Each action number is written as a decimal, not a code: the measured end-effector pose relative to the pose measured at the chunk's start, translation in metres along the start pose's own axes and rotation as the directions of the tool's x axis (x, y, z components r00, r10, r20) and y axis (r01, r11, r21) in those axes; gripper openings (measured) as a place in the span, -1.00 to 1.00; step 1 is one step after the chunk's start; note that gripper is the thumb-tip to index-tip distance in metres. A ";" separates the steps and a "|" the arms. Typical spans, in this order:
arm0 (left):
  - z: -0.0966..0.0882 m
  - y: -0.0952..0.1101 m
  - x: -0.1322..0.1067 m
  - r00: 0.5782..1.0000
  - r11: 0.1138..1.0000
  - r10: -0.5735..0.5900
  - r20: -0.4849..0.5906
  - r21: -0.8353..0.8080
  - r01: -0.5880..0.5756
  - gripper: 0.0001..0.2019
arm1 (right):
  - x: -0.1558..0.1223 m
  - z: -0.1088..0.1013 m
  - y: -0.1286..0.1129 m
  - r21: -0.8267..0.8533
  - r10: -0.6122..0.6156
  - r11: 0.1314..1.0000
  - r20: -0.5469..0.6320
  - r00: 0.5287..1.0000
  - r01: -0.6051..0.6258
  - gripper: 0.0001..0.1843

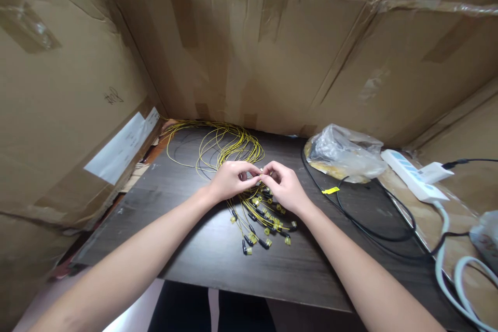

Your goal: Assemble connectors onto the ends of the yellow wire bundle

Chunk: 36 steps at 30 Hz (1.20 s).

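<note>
My left hand (233, 180) and my right hand (286, 187) meet above the table, fingertips pinched together around something too small to make out. Under and behind them runs a bundle of thin yellow cables (243, 149), looped toward the back of the table. On the near side the cables fan out into several black connector ends (265, 244) with clear yellowish caps (288, 240). These ends lie just below my fingers, and part of the bundle is hidden by my hands.
A dark wooden table (194, 249) stands inside cardboard walls (241, 57). At the right are a crumpled clear plastic bag (344, 150), a black cable (365, 231) with a yellow tag (330, 190), and a white power strip (412, 175) with a plugged-in adapter.
</note>
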<state>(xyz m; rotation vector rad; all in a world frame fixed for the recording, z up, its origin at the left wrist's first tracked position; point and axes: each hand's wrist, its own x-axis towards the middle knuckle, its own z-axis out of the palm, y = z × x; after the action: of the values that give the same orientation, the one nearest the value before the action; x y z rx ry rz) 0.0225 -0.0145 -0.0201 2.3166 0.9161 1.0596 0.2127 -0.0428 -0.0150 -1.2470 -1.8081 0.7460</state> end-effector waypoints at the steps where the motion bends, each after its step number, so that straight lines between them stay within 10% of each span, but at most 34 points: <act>1: 0.000 0.000 0.000 1.000 1.000 0.004 0.004 0.003 -0.004 -0.85 | 0.000 0.000 0.000 0.004 0.003 1.000 0.006 1.000 -0.003 -0.82; 18: 0.001 -0.003 -0.001 0.999 0.999 0.033 0.020 0.012 -0.033 -0.84 | 0.001 -0.001 -0.001 -0.033 0.011 0.999 0.032 0.999 -0.010 -0.52; 36: 0.000 -0.002 0.000 1.000 0.999 -0.014 0.012 0.043 0.014 -0.87 | 0.000 0.001 0.000 -0.033 -0.004 0.999 0.047 0.999 0.005 -0.78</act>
<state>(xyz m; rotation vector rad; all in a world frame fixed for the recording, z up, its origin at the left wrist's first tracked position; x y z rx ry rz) 0.0215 -0.0132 -0.0216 2.3452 0.9578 1.0281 0.2115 -0.0433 -0.0153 -1.2562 -1.8671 0.7511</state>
